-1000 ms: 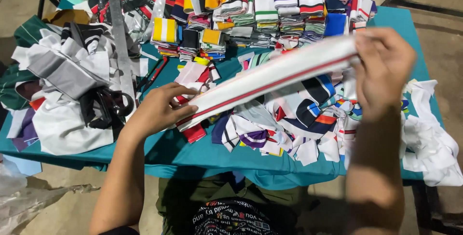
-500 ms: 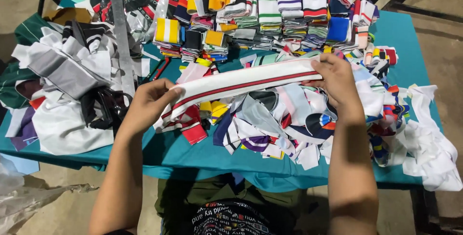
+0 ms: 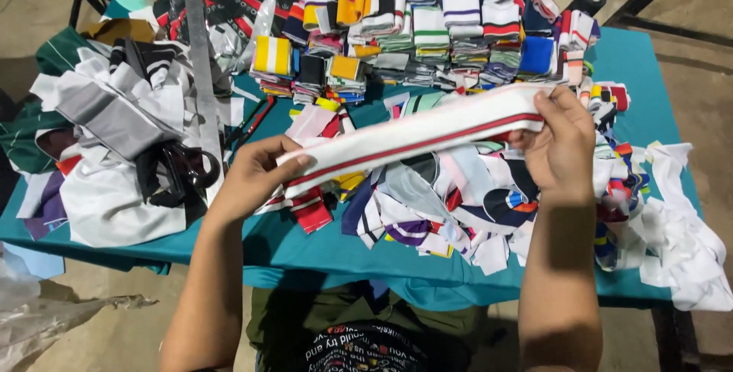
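A white knit strip with a red stripe (image 3: 412, 137) is held taut above the teal table (image 3: 343, 254), pinched at one end by the left hand (image 3: 256, 177) and at the other by the right hand (image 3: 561, 143). If either pinch is loosened, the strip is likely dropped into the loose pile of striped offcuts (image 3: 458, 204) beneath and mixed in.

White scraps (image 3: 687, 257) cut off right

Single head-worn view, looking steeply down, close over teal table (image 3: 321, 254)
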